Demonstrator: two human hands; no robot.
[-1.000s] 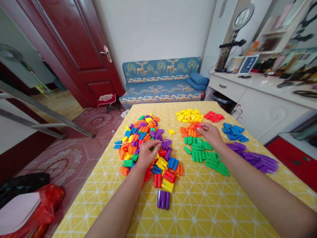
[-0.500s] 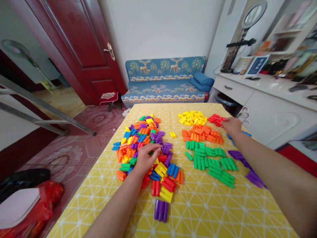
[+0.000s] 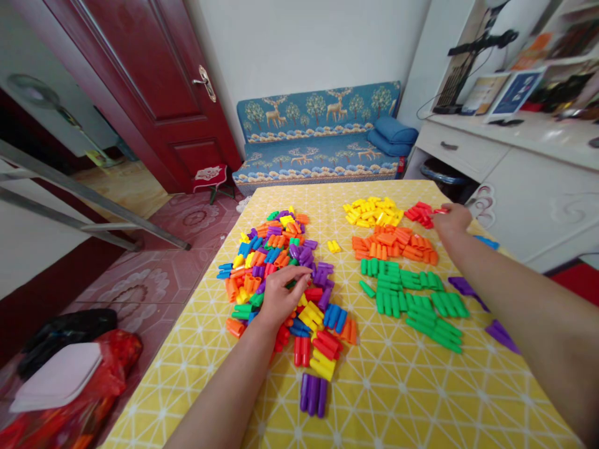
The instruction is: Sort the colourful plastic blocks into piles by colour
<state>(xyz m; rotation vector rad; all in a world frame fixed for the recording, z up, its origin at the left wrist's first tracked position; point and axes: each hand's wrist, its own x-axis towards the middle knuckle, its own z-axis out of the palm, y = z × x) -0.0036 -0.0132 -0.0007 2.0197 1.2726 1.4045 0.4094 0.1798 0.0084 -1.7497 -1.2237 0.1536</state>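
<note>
My left hand [image 3: 284, 294] hovers over a mixed pile of plastic bullet-shaped building blocks [image 3: 276, 240]. Its fingers are curved, a small gap parts thumb and forefinger, and no block shows between them. At the far right, my right hand [image 3: 453, 219] pinches a red block [image 3: 440, 211] at the edge of a small group of red blocks [image 3: 420, 214]. Close by lie yellow blocks [image 3: 373, 212], orange blocks [image 3: 393, 243] and green blocks [image 3: 412, 293], each colour grouped. My right forearm partly covers purple blocks [image 3: 500, 335] and blue blocks [image 3: 487, 242].
A yellow patterned cloth covers the table [image 3: 384, 399]. One yellow block [image 3: 334, 246] lies between the pile and the groups; a purple block [image 3: 313, 395] lies nearest me. Beyond are a blue sofa [image 3: 313, 156] and, to the right, a white cabinet [image 3: 528, 181].
The view has shifted, so the table and sofa sit differently in the picture. My right hand stays by the red blocks and my left hand over the mixed pile.
</note>
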